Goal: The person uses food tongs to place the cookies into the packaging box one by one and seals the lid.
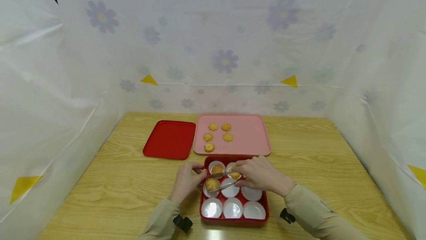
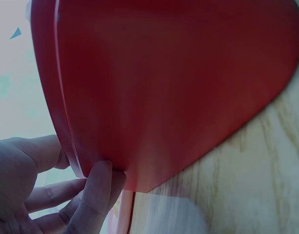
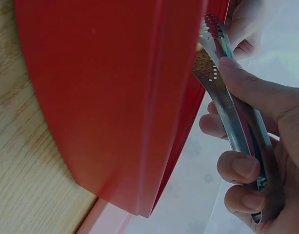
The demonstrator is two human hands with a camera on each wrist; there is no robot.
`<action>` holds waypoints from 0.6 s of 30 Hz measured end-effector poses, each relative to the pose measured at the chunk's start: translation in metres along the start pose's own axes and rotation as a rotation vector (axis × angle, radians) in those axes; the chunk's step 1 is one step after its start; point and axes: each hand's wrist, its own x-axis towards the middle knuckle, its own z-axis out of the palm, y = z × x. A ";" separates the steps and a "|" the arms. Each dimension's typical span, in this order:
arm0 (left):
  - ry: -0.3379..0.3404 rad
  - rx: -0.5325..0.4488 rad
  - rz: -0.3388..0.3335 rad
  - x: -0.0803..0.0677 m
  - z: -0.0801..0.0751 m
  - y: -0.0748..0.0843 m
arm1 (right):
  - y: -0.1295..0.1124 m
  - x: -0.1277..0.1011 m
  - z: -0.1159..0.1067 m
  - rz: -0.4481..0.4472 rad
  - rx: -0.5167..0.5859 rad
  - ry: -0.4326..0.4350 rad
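Observation:
A red box (image 1: 234, 222) holds white paper cups (image 1: 232, 208) set in rows. My left hand (image 1: 187, 181) pinches the box's left wall near its rim; the left wrist view shows thumb and fingers (image 2: 93, 195) on that wall. In my right hand (image 1: 261, 175) are metal tongs (image 3: 229, 114) with perforated ends. Those ends lie on either side of a cookie (image 1: 212, 184) at the middle-row left cup; whether they press it, I cannot tell. Two back-row cups hold a swirled cookie (image 1: 217, 169) and another cookie (image 1: 235, 175), partly hidden by the tongs and right hand.
Behind the box lies a pink tray (image 1: 247, 134) with several cookies (image 1: 227, 137) on its left half. A flat red lid or tray (image 1: 170, 139) sits left of it on the wooden table (image 1: 299, 147). Patterned sheeting (image 1: 226, 47) surrounds the table's back and sides.

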 end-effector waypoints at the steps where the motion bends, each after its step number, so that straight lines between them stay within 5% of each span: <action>1: 0.002 0.002 0.000 0.000 0.000 0.000 | 0.000 0.000 0.000 0.004 0.005 -0.003; 11: -0.013 -0.009 -0.025 0.000 0.000 0.001 | 0.004 -0.007 -0.001 0.055 0.089 -0.012; 18: -0.018 -0.019 -0.031 -0.001 0.000 0.000 | 0.014 -0.018 0.000 0.094 0.310 -0.012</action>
